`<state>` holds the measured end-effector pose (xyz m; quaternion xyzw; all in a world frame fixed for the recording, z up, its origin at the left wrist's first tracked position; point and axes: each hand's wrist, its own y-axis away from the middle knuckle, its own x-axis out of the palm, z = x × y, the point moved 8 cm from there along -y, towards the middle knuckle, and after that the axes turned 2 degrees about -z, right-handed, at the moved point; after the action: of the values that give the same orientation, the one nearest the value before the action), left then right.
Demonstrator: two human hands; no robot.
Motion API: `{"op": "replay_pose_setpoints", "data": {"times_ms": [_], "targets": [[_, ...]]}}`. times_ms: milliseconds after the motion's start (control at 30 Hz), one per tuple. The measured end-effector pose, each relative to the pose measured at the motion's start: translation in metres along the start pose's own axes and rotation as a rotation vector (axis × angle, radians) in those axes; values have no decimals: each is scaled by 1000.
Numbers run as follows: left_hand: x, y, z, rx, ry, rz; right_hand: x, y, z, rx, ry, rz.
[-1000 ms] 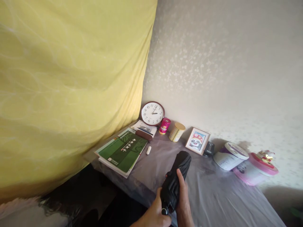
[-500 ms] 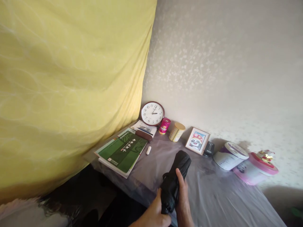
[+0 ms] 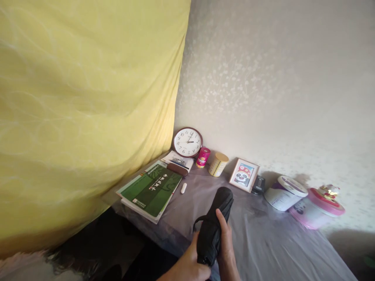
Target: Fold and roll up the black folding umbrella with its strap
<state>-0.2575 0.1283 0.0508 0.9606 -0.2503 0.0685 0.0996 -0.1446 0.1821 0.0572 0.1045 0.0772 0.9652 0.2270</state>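
Note:
A folded black umbrella [image 3: 213, 228] is held above the front edge of the table, slanting up and to the right. Around its lower end my left hand [image 3: 193, 259] is closed, with the fingers partly hidden beneath it. My right hand [image 3: 225, 244] grips it from the right side, thumb lying along the fabric. A loose black strap [image 3: 198, 220] sticks out on the umbrella's left side. Beyond it on the tabletop lies a small white oblong object [image 3: 183, 188].
A green-covered book [image 3: 152, 189], a brown case [image 3: 177, 169] and a wall clock [image 3: 188, 142] are at the left. Along the wall stand a pink can [image 3: 203, 157], a yellow tin [image 3: 218, 164], a panda picture frame [image 3: 244, 174], a white tub [image 3: 285, 193] and a pink tub [image 3: 316, 207].
The umbrella has shifted slightly left in my hands, and its strap now stands out from the left side. The camera view has moved a little.

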Motion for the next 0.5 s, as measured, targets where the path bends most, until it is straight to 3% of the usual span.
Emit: {"op": "replay_pose_setpoints", "data": {"times_ms": [67,133,233,333,400,500], "targets": [[-7,-1,0,112,-184,-107,-2,-1,2,-36,76,-34],[-14,-3,7,119,-447,-210,-5,-1,5,-95,110,-78],[-18,-4,12,97,-635,-238,-7,-1,1,-64,33,-106],[-12,-1,-3,178,-382,-120,-2,2,-10,95,-99,-41],[-4,2,0,32,-131,33,5,5,-13,166,-145,36],[0,4,-4,47,-103,47,6,8,-8,135,-97,34]]}}
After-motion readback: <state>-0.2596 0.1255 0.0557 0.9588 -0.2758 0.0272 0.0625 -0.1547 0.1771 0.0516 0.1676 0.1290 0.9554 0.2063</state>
